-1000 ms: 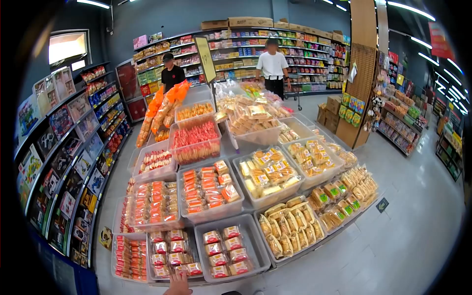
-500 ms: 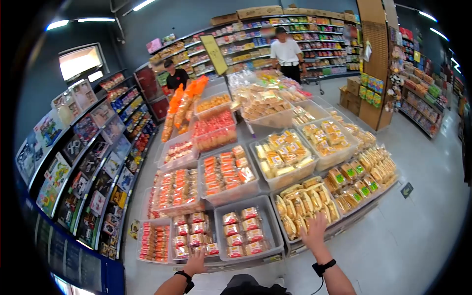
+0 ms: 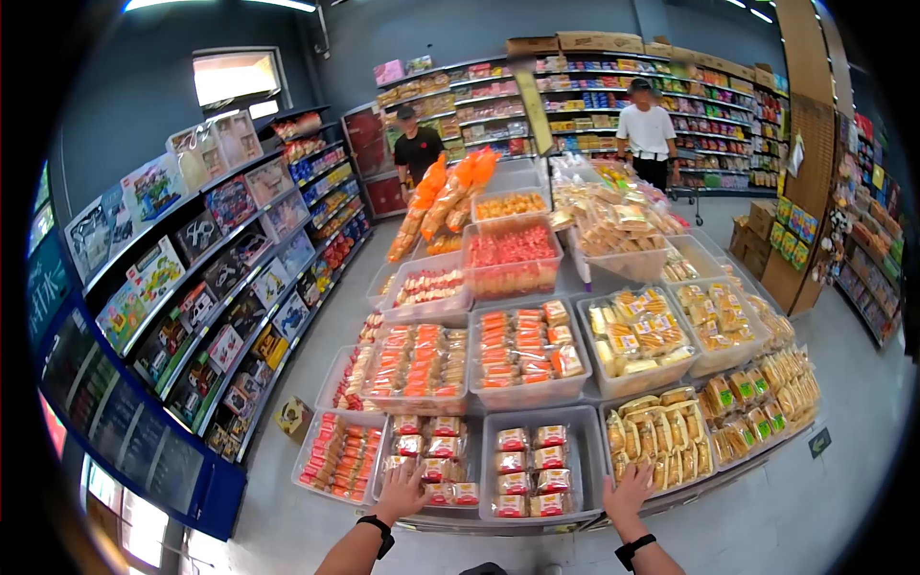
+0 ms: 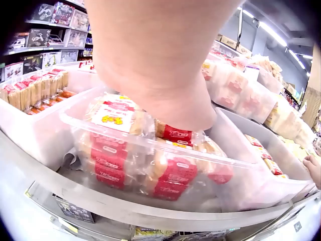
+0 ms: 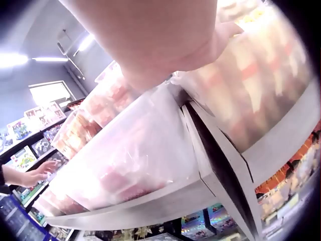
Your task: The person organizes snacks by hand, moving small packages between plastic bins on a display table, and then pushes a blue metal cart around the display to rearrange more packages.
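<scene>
Your left hand (image 3: 401, 493) was open at the red-and-white plastic-wrapped packs (image 3: 446, 447) in their clear plastic bin (image 4: 235, 161); your right hand (image 3: 629, 493), unclenched, was by the tan bagged rolls (image 3: 661, 436). Light finger pressure suited soft packs.

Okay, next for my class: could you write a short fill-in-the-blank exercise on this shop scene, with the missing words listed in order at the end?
The bin between the left hand and the right hand holds its packs in ____ columns.
Beyond the display, one person wears a black shirt; the other person wears a ____ one.
The wristband on the right wrist is ____.

Missing words: two; white; black
</scene>
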`<state>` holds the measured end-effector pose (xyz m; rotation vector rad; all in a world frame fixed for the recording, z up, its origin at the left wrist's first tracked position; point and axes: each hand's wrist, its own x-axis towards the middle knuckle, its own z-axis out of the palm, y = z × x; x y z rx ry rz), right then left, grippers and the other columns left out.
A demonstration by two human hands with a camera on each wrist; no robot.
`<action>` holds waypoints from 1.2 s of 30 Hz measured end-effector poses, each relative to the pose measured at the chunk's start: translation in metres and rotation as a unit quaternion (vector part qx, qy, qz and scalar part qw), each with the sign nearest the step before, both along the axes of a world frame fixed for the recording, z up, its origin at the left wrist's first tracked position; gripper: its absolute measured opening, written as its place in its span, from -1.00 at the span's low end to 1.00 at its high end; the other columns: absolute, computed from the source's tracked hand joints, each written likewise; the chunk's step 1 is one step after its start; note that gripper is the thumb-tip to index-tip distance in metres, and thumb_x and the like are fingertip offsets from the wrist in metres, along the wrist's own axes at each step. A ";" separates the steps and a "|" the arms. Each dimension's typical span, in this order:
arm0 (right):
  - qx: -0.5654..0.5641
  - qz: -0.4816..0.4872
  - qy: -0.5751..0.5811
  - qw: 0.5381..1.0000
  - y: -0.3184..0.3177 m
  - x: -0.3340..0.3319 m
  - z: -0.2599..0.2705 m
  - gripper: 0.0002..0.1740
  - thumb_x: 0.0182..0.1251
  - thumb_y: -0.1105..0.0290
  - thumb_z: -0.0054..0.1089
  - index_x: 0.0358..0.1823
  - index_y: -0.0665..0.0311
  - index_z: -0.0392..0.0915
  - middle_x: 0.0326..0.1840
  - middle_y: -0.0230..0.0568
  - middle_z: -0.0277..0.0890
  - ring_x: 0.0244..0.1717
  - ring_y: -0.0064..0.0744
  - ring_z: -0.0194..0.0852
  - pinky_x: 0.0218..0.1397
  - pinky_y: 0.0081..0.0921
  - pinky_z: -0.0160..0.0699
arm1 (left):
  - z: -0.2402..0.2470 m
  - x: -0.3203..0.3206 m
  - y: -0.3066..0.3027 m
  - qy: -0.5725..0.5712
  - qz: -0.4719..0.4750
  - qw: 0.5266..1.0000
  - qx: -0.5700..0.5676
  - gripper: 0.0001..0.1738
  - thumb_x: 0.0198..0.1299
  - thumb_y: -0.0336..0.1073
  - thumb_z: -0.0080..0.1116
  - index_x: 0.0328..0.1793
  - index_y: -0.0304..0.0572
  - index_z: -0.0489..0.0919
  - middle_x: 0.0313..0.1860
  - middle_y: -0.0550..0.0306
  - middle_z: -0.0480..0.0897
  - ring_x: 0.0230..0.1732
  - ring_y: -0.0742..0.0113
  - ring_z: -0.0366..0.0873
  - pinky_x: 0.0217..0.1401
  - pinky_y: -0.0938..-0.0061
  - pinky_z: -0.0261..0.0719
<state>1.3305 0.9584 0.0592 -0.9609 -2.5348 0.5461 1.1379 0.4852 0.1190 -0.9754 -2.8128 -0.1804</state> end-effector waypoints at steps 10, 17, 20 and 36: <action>0.095 0.274 0.068 0.955 -0.044 -0.011 0.022 -0.26 0.30 0.09 0.25 0.34 0.50 0.32 0.49 0.38 0.20 0.56 0.39 0.05 0.56 0.20 0.00 | -0.047 -0.015 -0.052 -0.035 0.079 0.995 0.048 -0.16 0.24 0.24 0.14 0.57 0.01 0.32 0.51 -0.30 0.28 0.46 -0.25 0.23 0.50 -0.14 0.13; 0.061 0.213 -0.032 0.975 -0.080 -0.037 -0.007 -0.15 0.36 -0.01 0.23 0.45 0.48 0.23 0.50 0.33 0.20 0.54 0.32 0.10 0.53 0.07 0.18 | -0.048 -0.012 -0.051 -0.017 0.076 0.995 0.068 -0.19 0.27 0.21 0.12 0.55 -0.04 0.36 0.53 -0.28 0.28 0.45 -0.24 0.24 0.50 -0.14 0.11; 0.040 0.188 -0.057 0.980 -0.077 -0.042 -0.016 -0.19 0.37 -0.14 0.18 0.34 0.47 0.37 0.45 0.38 0.27 0.52 0.34 0.15 0.48 0.10 0.22 | -0.040 -0.028 -0.048 -0.038 0.039 0.997 0.062 -0.22 0.30 0.23 0.09 0.55 0.03 0.36 0.56 -0.29 0.25 0.52 -0.26 0.18 0.53 -0.20 0.05; -0.090 0.118 -0.265 0.953 -0.090 -0.057 0.010 -0.36 0.34 -0.21 0.14 0.06 0.25 0.62 -0.09 0.13 0.71 0.03 0.17 0.66 0.12 -0.04 0.58 | -0.053 -0.047 -0.052 -0.053 0.031 0.998 0.029 -0.18 0.32 0.26 0.04 0.62 0.11 0.27 0.63 -0.16 0.18 0.62 -0.14 0.06 0.60 -0.16 0.00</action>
